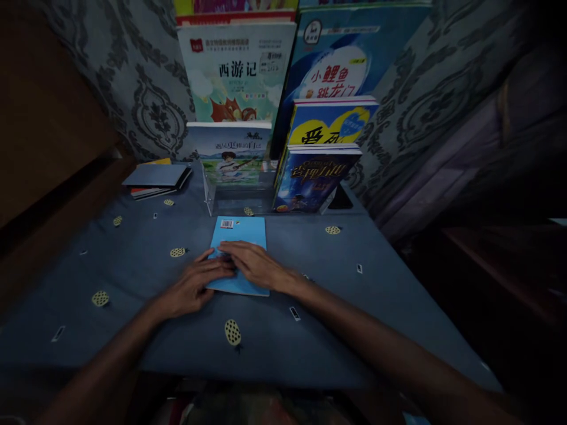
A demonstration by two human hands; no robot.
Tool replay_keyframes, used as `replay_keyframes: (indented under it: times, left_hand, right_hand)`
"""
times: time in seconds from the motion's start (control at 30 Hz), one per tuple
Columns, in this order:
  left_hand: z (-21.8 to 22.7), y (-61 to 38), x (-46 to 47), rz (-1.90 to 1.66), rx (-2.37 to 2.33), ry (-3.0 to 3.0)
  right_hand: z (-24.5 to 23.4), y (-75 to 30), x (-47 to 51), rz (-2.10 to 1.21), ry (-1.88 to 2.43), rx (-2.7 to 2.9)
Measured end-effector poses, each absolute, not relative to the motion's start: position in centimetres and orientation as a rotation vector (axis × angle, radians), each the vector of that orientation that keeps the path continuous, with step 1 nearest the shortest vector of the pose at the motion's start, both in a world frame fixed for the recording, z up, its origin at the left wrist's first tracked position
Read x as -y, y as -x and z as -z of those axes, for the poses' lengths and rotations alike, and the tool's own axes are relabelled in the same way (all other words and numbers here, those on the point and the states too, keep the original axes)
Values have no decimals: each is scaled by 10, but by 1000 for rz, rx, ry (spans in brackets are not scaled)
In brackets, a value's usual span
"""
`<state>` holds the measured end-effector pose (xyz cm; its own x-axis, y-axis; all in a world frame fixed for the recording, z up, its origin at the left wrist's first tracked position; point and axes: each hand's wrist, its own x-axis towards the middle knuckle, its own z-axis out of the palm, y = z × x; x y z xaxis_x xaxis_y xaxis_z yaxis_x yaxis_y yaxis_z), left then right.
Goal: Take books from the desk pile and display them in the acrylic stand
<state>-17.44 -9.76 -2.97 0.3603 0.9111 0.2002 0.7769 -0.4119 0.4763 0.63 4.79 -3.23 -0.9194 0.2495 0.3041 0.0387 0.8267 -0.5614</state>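
A light blue book (pixel 243 231) lies on the table with its barcode corner at the far left. My left hand (pixel 195 283) rests over the book's left edge, its fingers stretched across the cover and the thumb by the near left corner. Across the middle of the cover lies my right hand (pixel 251 262), palm down with fingers extended leftward. Its fingers partly cover the fingertips of my left hand. Both hands touch the book without gripping it. The middle of the cover is hidden beneath them.
Behind the book, a clear stand (pixel 221 203) holds several upright books, including a green-white one (pixel 234 71) and a dark blue one (pixel 314 177). A small stack of books (pixel 155 175) lies at the back left. A patterned cloth (pixel 310 348) covers the table.
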Motion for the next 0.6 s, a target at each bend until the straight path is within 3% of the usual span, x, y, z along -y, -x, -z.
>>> replay_keyframes:
  times: [0.1, 0.23, 0.6]
  left_hand:
    - [33, 174, 98, -623, -1523, -2341]
    - [34, 174, 98, -649, -1494, -2353]
    - [34, 176, 97, -674, -1434, -2412]
  right_hand:
    - [40, 26, -52, -912, 113, 2662]
    - [48, 43, -71, -824, 212, 2719]
    - [65, -10, -113, -654, 560, 2698]
